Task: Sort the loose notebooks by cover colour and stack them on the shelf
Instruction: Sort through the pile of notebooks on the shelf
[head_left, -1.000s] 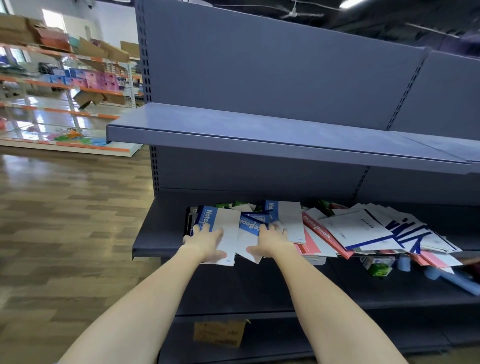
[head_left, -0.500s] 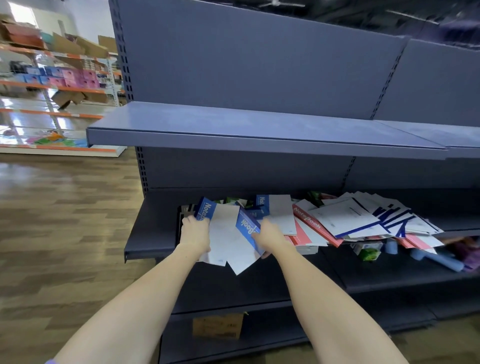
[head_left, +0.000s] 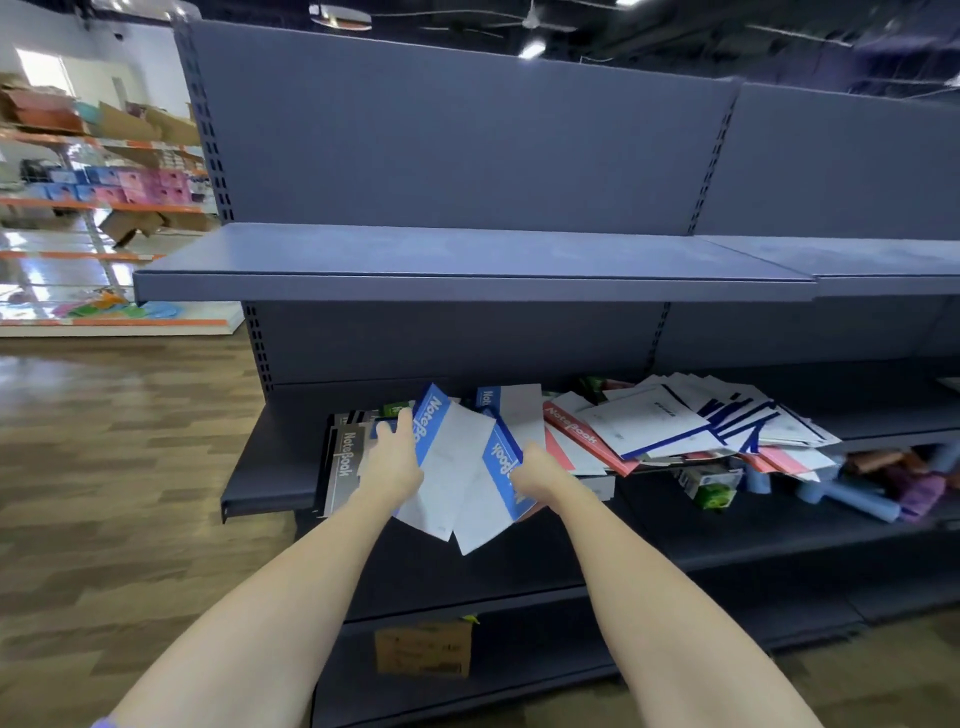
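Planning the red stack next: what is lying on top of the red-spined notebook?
White sheets with dark blue stripes overlap the red-spined notebook, covering its right side; only the spine strip and a lower edge show. Anything beneath is hidden.

Hands in view: 2, left hand (head_left: 390, 464) and right hand (head_left: 535, 473). Blue-banded notebooks lifted between them: 2, the left one (head_left: 451, 457) and the right one (head_left: 497, 486). One more blue notebook (head_left: 511, 410) lying behind. Grey notebook (head_left: 344, 465) at left end: at least 1; stack depth unclear. Red notebook (head_left: 582, 436) with legible title: 1. White sheets with navy stripes (head_left: 727, 423): several, overlapped, exact count not readable. Cardboard box (head_left: 423, 648) below: 1. Blue rolls (head_left: 857, 501): about 3, partly hidden.
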